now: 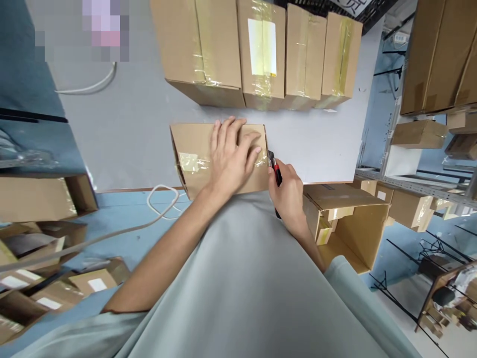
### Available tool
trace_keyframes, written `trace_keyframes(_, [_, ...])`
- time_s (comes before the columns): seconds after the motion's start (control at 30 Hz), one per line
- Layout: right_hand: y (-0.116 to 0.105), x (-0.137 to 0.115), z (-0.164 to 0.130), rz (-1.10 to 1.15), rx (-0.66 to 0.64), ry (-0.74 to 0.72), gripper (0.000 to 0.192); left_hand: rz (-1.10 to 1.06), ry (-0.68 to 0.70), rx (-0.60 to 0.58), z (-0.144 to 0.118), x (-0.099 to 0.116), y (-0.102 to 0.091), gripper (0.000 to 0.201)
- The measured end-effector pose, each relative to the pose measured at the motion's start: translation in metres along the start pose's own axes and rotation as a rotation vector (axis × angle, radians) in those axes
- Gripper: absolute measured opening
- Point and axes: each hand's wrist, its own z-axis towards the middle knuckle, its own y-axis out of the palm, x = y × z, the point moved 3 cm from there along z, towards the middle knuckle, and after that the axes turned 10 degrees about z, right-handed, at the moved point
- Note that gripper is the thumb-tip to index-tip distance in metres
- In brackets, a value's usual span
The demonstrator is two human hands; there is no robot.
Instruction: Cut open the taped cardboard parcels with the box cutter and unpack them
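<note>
One taped carton (208, 159) sits at the table's (130, 129) near edge, pinned flat under the left hand (231, 159). At three o'clock the right hand (288, 194) grips a cutter (276, 171) — stiff, light-looking cardboard, best steadied from above.

Left hand (233, 156) flat, fingers spread, palm down at frame centre; right hand (288, 191) fisted just right, both forearms extended.

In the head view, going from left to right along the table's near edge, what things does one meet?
White cable loop → taped cardboard box → left hand flat on the box → red-and-black cutter → right hand → open carton.
</note>
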Motion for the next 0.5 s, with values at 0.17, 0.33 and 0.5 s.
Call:
trace_keyframes(0.17, [0.002,-0.006,0.001,-0.037,-0.025,-0.004,0.038,-0.054,0.024,0.051,-0.002,-0.001,-0.003,0.059])
trace_keyframes(0.33, [-0.004,-0.022,0.008,-0.138,-0.087,0.044,0.033,-0.148,0.039,0.090,-0.006,-0.004,-0.002,0.041])
trace_keyframes(0.5, [-0.012,-0.048,0.022,-0.258,-0.168,0.102,0.034,-0.184,0.037,0.072,-0.006,-0.006,0.000,0.043])
